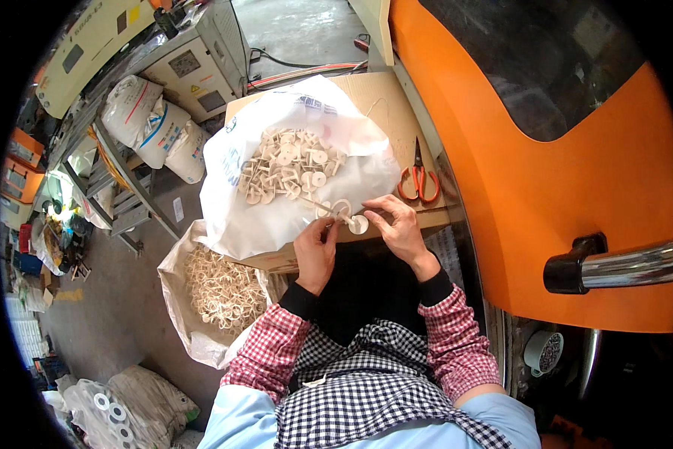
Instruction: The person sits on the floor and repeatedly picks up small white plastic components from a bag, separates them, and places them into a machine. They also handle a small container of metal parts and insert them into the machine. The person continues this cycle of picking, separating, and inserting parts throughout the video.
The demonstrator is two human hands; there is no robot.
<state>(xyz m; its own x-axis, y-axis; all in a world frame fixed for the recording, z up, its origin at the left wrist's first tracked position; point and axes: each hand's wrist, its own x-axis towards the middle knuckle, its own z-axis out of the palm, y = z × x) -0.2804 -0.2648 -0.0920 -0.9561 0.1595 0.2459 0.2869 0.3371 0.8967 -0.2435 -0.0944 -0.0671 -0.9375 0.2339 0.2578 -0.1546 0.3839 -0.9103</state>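
Note:
A cream moulded plastic part [359,224] with round discs, a ring and a thin stem is held between my hands, above the near edge of a white plastic bag. My left hand [316,254] pinches it from the left, thumb and fingers closed. My right hand [400,226] reaches in from the right, its thumb and forefinger at the disc end; the exact grip there is small to make out. Just beyond lies a pile of similar cream disc parts [295,166] on the white bag [276,228], spread over a cardboard surface [392,112].
Orange-handled scissors [418,183] lie right of the bag. An open sack [173,280] of cream plastic scraps stands at lower left. An orange machine door [516,202] with a metal handle [628,266] borders the right. Filled sacks [157,127] and a metal ladder frame [130,198] stand left.

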